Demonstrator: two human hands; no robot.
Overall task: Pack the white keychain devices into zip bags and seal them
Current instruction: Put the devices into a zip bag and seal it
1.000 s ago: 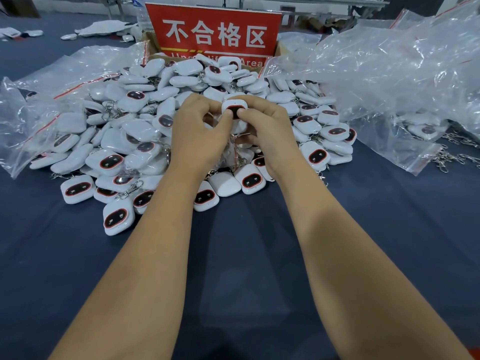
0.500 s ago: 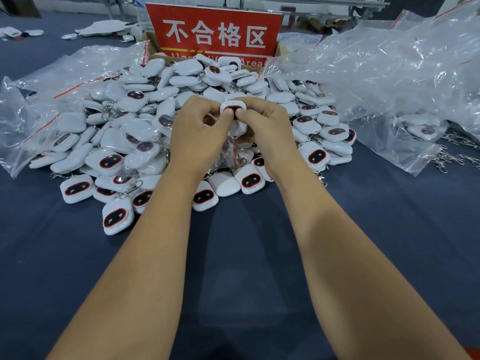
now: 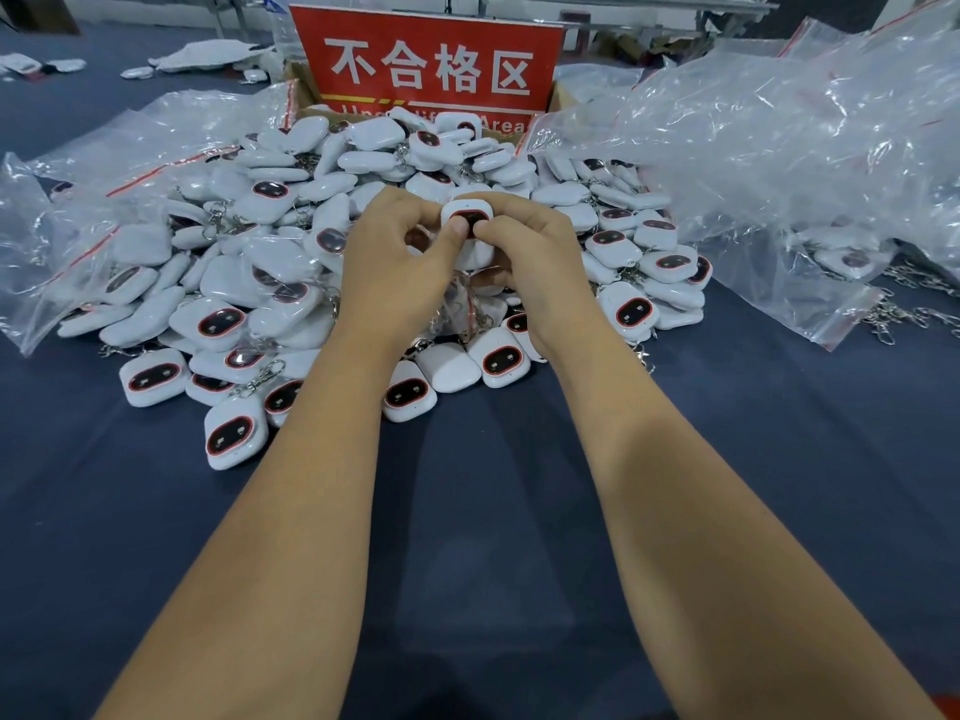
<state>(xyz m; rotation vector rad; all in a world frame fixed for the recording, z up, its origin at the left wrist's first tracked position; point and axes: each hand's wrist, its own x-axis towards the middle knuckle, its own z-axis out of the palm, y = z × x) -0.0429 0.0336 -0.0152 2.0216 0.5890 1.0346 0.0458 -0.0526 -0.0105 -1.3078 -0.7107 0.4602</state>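
nearest to the camera is bare dark blue table cloth [image 3: 467, 537], crossed by the two forearms. further out, the left hand [image 3: 395, 272] and the right hand [image 3: 535, 267] meet above the pile, and both thumbs and forefingers are pinched on one white keychain device [image 3: 466, 216], held up with its dark red-ringed face to the camera. something clear with a red line hangs under the hands (perhaps a small zip bag, i cannot tell). around and behind them lies a big heap of loose devices [image 3: 311, 283], many with metal clips. some at the left lie under clear zip bags [image 3: 78, 241], and a large mound of empty bags [image 3: 779, 148] is at the right. at the far end stands a red sign [image 3: 431, 65]. i judge the work is at an early stage: nearly all devices wait unpacked.
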